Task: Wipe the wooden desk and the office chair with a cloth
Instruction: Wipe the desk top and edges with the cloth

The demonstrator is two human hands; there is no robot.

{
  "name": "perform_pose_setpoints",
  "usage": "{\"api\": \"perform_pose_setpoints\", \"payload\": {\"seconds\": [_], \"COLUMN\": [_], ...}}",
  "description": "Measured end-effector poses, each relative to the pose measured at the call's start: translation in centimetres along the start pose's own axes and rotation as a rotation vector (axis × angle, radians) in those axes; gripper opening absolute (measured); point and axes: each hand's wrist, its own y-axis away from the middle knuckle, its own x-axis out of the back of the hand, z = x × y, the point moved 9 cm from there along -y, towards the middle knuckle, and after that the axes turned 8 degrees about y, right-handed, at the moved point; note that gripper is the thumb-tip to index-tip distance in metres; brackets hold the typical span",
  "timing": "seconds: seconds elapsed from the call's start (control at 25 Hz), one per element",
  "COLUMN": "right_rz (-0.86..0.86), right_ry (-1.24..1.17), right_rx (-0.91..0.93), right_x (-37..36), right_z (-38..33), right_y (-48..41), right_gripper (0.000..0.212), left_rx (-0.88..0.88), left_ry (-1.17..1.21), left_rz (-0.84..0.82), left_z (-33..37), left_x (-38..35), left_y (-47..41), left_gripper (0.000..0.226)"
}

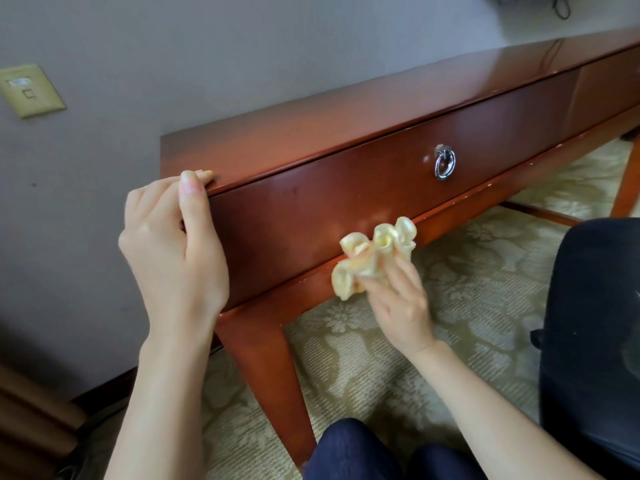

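Observation:
A glossy reddish-brown wooden desk [363, 109] runs from the centre to the upper right, seen from low down. My left hand [173, 251] grips its near left corner, fingertips on the top edge and thumb along the drawer front. My right hand [398, 299] is closed on a bunched pale yellow cloth [370, 254], pressed against the lower edge of the drawer front. A black office chair [595, 323] stands at the right edge, only partly in view.
A silver ring pull [444, 162] hangs on the drawer. The desk leg [273, 375] stands just ahead of my knees [381, 452]. A beige wall plate [29, 90] sits on the grey wall at left. Patterned carpet [467, 299] lies under the desk.

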Motion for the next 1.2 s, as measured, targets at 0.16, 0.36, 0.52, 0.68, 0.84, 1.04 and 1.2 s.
{"api": "perform_pose_setpoints", "payload": {"seconds": [0.16, 0.36, 0.52, 0.68, 0.84, 1.04, 1.2], "right_rz": [0.103, 0.17, 0.183, 0.239, 0.116, 0.086, 0.11], "right_ry": [-0.005, 0.016, -0.008, -0.054, -0.036, 0.102, 0.193], "right_rx": [-0.571, -0.918, -0.974, -0.809, -0.394, 0.089, 0.125], "right_x": [1.8, 2.3, 2.0, 1.7, 0.5, 2.0, 3.8], "right_z": [6.6, 7.5, 5.2, 1.6, -3.4, -3.0, 0.9], "right_y": [-0.6, -2.4, -3.9, -6.2, -8.7, -11.0, -12.8], "right_gripper": [0.033, 0.035, 0.037, 0.035, 0.031, 0.016, 0.019], "left_rx": [-0.008, -0.014, 0.012, -0.07, -0.002, -0.026, -0.051], "left_ry": [-0.003, -0.041, -0.174, -0.251, -0.113, -0.137, -0.143], "left_rz": [0.002, -0.017, -0.091, -0.214, -0.401, -0.588, -0.757], "left_z": [0.0, 0.4, 1.5, 5.6, 7.1, 7.5, 8.1], "left_x": [0.1, 0.0, -0.4, -3.1, -8.1, -13.5, -17.6], "left_y": [0.1, 0.1, -0.3, -0.7, -1.9, -2.4, -2.0], "left_gripper": [0.047, 0.043, 0.041, 0.044, 0.053, 0.045, 0.041]}}
